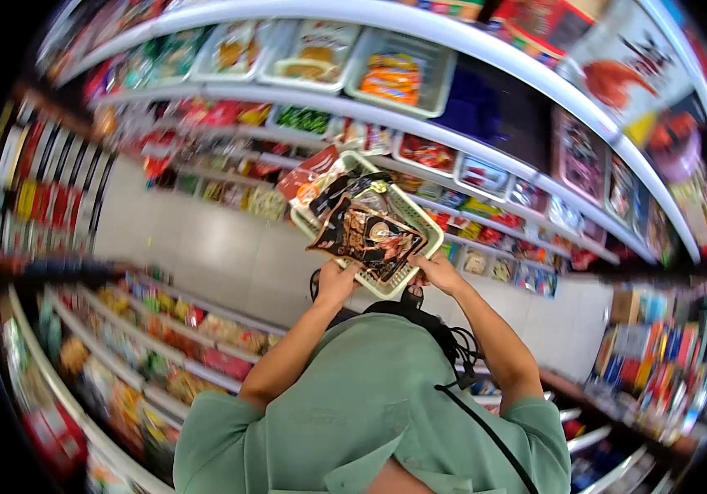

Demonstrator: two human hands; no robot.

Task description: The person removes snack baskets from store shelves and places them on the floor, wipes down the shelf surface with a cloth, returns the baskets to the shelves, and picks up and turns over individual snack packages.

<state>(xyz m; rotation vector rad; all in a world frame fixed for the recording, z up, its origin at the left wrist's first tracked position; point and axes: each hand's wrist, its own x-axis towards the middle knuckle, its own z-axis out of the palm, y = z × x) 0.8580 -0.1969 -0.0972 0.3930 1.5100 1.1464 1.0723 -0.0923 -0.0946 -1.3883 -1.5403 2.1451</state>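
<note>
Well, both of my hands are busy with one pale green plastic basket [429,233], which I have raised off the floor [197,247] in front of me, tilted in my view and heaped with packets. My left grip [338,282] is clamped on its near-left edge, right beside the lower corner of a black-and-brown packet [370,237]. My right grip [441,273] is clamped on the near-right corner, with the thumb up by the rim; the fingers beneath are mostly hidden from me. The black-and-brown packet lies on top, its glossy face turned up. Behind it sits another dark packet [343,188], partly covered, and at the far left a red-and-white packet [310,174] leans out past the rim. Their lettering is too blurred for me to read.

Beyond the basket rise white-edged shelves [485,51] of packaged goods, curving across the wide view. One tray [437,107] up there bears orange packets [392,78], and a lower row has green packets [302,119]. At the upper right stands a large white packet [629,72] with a reddish picture on it. More shelving [65,306] runs along the lower left, close to my side. Below me I see my green shirt [353,403], a black cord [485,447] trailing over it, and a dark shoe [413,296] just past the basket's near edge.
</note>
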